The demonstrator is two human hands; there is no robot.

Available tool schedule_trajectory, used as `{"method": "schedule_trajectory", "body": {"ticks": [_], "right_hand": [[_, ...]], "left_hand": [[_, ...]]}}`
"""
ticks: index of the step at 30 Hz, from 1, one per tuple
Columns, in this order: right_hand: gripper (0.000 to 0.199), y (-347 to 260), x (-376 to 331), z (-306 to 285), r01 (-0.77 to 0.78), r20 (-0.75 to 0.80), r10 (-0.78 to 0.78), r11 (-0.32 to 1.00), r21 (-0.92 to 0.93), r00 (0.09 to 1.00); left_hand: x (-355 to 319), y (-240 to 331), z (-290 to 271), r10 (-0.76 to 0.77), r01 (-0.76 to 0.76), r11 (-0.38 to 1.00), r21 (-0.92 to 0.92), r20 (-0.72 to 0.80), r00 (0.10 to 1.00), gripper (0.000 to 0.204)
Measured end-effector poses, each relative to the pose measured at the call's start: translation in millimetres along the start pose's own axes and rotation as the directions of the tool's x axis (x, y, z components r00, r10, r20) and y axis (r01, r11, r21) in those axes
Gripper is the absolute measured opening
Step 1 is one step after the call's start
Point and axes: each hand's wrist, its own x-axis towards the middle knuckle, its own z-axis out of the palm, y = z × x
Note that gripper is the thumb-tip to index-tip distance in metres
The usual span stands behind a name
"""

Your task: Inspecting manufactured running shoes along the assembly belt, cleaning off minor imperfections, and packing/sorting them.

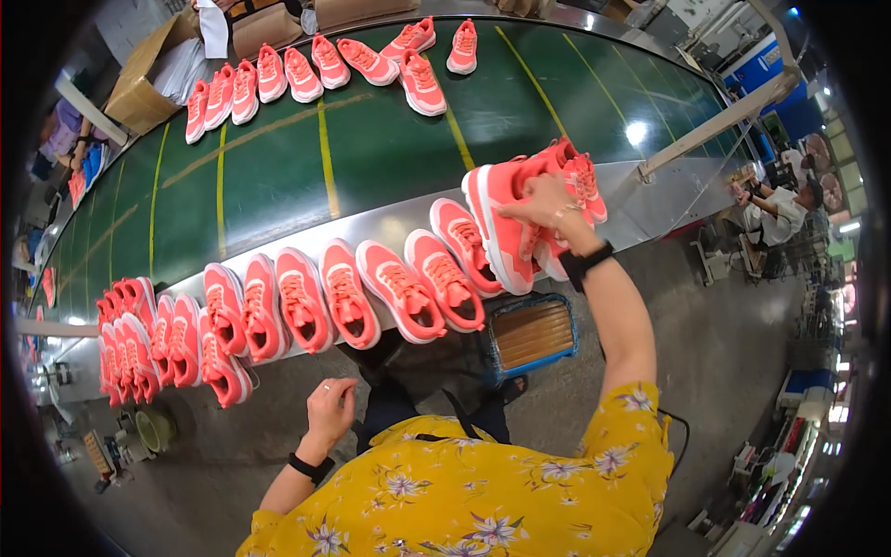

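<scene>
My right hand [549, 202] is closed on a coral sneaker [506, 241] with a thick white sole, tilted on its side at the right end of a row. Its thumb lies near the shoe's opening; the other fingers are partly hidden. More coral sneakers [587, 186] stand close behind and beside this hand. My left hand [331, 408] hangs in front of my body with its fingers curled in and nothing visible in them, apart from the shoes. Along the near metal ledge runs a row of coral sneakers [299, 297], mostly toes away from me.
Beyond the ledge lies a green conveyor belt [278, 176] with yellow lines. Several coral sneakers [329, 63] stand along its far side, near a cardboard box [153, 79]. A blue-rimmed stool [534, 336] is below the ledge. A metal post [719, 121] rises at right; a person [784, 209] sits beyond.
</scene>
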Motion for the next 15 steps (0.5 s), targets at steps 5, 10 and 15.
{"method": "schedule_trajectory", "body": {"ticks": [5,10,15], "right_hand": [[0.047,145,-73,-40,0.472,-0.487,-0.316,0.848,0.239,0.814],[0.046,262,-88,-53,0.436,-0.589,-0.183,0.841,0.321,0.787],[0.047,353,-68,-44,0.321,-0.597,-0.152,0.929,0.186,0.788]], "left_hand": [[17,92,80,0.003,-0.002,1.000,0.022,-0.033,0.999,0.013],[15,202,177,0.046,-0.046,0.994,-0.097,0.003,0.999,0.013],[22,271,212,0.222,-0.215,0.975,-0.061,0.139,0.965,0.013]]}}
